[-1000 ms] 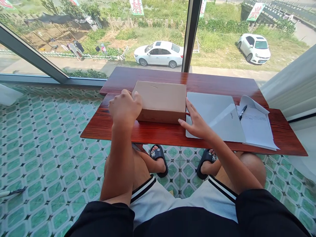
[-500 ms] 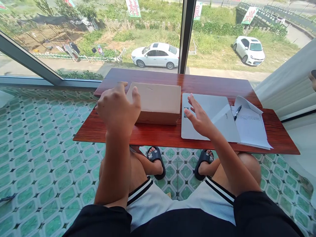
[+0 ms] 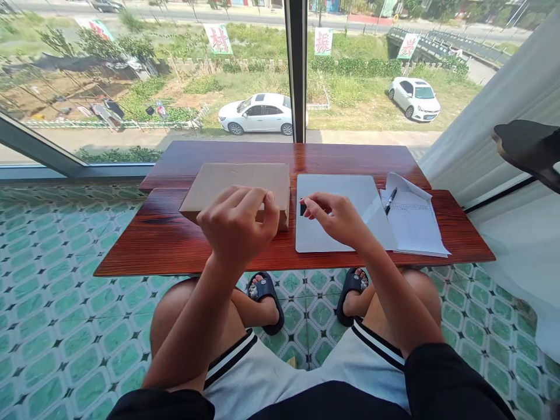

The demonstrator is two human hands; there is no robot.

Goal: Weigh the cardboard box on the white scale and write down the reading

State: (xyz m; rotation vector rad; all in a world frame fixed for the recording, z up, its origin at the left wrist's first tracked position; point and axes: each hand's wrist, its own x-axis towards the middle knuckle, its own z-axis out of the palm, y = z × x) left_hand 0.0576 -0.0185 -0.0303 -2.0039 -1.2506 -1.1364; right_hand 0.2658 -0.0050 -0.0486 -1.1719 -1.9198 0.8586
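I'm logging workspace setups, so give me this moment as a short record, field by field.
Left hand: fingers curled, overlapping the cardboard box in view; contact unclear
Right hand: fingers bunched, over the flat gray item; grip and contact unclear
Cardboard box: top closed, left of the flat gray item
Flat gray item: laptop or folder, cannot tell; lies flat
Written sheets: right of the flat gray item
Pen: on the sheets, slanted
Support: reddish-brown wooden table
Outside: two white cars
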